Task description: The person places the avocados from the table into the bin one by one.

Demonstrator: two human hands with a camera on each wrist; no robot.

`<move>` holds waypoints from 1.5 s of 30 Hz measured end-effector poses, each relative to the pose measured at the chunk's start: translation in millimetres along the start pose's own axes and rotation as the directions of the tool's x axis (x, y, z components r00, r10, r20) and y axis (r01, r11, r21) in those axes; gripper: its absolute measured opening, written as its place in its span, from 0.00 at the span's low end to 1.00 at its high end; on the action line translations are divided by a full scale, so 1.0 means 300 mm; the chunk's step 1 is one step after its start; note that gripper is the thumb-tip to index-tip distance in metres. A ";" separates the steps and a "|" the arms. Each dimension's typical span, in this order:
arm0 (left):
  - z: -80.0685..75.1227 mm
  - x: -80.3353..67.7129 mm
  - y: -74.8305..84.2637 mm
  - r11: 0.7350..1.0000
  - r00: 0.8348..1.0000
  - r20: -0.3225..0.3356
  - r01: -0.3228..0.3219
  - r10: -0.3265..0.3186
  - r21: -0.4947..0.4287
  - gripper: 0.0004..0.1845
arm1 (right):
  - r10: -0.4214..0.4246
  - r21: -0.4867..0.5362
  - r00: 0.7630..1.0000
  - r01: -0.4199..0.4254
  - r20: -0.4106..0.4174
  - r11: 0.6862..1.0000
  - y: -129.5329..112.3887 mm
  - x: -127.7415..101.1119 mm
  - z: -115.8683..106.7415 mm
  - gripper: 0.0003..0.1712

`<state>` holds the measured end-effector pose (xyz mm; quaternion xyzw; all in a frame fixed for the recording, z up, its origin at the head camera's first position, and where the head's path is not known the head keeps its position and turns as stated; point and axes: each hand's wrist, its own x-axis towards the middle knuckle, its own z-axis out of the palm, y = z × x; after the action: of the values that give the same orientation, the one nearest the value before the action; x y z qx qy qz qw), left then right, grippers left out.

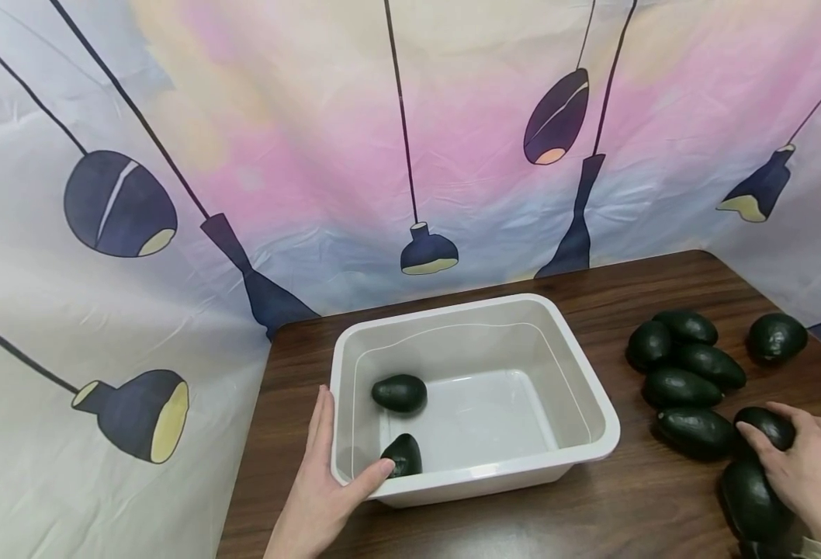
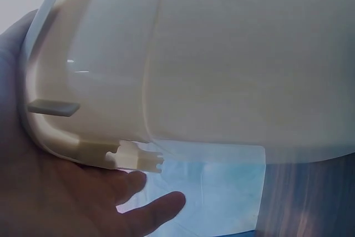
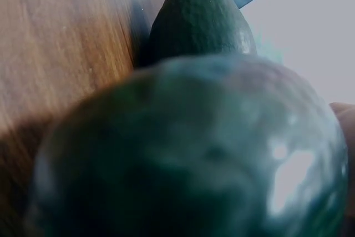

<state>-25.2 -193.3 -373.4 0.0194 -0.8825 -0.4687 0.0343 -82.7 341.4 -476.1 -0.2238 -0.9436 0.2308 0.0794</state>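
Note:
A pale plastic tub (image 1: 476,470) stands on the wooden table with two dark green avocados inside, one avocado (image 1: 400,394) by the left wall and another avocado (image 1: 403,456) at the front left corner. My left hand (image 1: 323,470) holds that corner, thumb over the front rim, fingers along the outer left side. The left wrist view shows the underside of the tub's rim (image 2: 55,131) against the palm. On the right, my right hand (image 1: 812,466) grips an avocado (image 1: 767,427) between thumb and fingers. A large avocado (image 1: 753,497) lies beneath that hand, partly hidden.
Several avocados (image 1: 683,388) lie clustered between the tub and my right hand. A single avocado (image 1: 777,338) sits apart near the table's right edge. Behind the wooden table (image 1: 634,287) hangs a cloth backdrop (image 1: 299,155) printed with lamps.

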 end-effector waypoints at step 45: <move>0.001 0.001 -0.006 1.000 1.000 -0.011 0.002 -0.002 -0.031 0.58 | 0.023 0.126 0.991 -0.007 -0.130 0.992 -0.049 -0.009 -0.016 0.34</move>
<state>-25.4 -194.1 -375.1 0.0222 -0.8750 -0.4821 0.0389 -84.7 330.3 -465.2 -0.2401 -0.9183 0.2747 0.1534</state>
